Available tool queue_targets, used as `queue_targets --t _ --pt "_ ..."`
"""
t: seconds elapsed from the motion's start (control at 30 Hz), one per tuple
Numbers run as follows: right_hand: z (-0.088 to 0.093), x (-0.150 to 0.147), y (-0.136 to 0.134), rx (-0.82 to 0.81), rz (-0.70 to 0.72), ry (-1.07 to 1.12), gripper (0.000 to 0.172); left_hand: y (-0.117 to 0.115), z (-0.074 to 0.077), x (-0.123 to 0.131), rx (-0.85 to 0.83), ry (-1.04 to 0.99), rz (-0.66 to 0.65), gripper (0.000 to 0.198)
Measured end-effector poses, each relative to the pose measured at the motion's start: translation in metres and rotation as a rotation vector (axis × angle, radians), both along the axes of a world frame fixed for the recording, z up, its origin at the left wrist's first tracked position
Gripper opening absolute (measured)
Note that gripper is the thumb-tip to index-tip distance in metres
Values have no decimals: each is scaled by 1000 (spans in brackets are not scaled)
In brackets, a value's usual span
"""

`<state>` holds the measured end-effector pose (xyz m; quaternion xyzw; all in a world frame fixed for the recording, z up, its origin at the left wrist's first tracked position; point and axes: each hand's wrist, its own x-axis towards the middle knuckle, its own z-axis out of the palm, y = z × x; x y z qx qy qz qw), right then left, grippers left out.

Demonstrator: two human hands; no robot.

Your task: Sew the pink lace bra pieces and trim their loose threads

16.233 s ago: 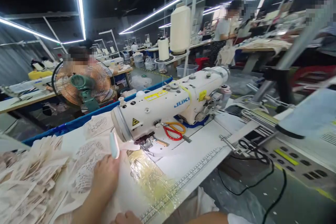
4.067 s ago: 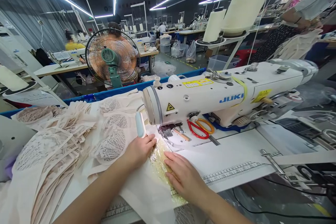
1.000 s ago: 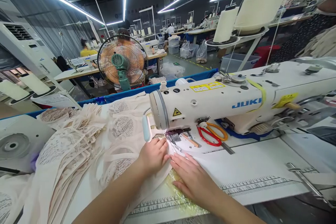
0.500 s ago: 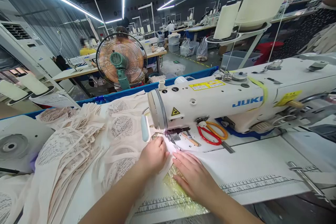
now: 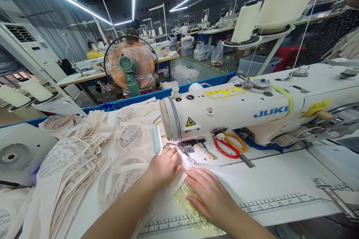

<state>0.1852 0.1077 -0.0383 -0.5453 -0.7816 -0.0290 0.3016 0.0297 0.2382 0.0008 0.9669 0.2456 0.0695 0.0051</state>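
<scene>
Beside the needle area of a white sewing machine (image 5: 230, 110), my left hand (image 5: 165, 166) is closed with curled fingers on a pale beige bra piece (image 5: 179, 183). My right hand (image 5: 209, 190) lies flat on the near right edge of the same cloth, fingers stretched forward and thumb apart. The cloth runs up to the presser foot, whose exact contact is hard to make out. Under my right palm, crinkled yellowish clear film (image 5: 186, 201) covers part of the printed ruler (image 5: 165, 226). More joined lace bra pieces (image 5: 130, 136) trail off left of my left hand.
Red-and-orange-handled scissors (image 5: 228, 145) lie beneath the machine arm. Layered lace pieces (image 5: 75, 157) are heaped at left. Thread cones (image 5: 245, 22) stand above the machine at right. A green-motored fan (image 5: 130, 65) stands beyond the blue-edged table. Other people sit at machines farther back.
The view has shifted slightly, so the machine appears farther right and a little lower. Both hands stay on the cloth in nearly the same pose.
</scene>
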Motion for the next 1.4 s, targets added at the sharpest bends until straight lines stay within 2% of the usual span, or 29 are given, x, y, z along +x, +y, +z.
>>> queue_targets --t 0.17,0.4,0.63,0.83,1.2,1.4 --pt "4 0 -1 2 26 -5 26 2 2 -2 -27 -1 -16 40" --pt "13 1 -1 -49 133 28 24 9 0 -10 -48 -19 -66 43" --pt "6 4 1 -5 95 -90 34 10 4 -3 -67 20 -28 45" --pt "7 6 1 -11 93 -86 32 10 8 -2 -68 40 -38 45" --pt "12 5 1 -6 99 -52 29 13 2 -3 -19 13 -63 44" --pt "10 6 1 -32 86 -50 32 14 4 -2 -25 27 -60 44"
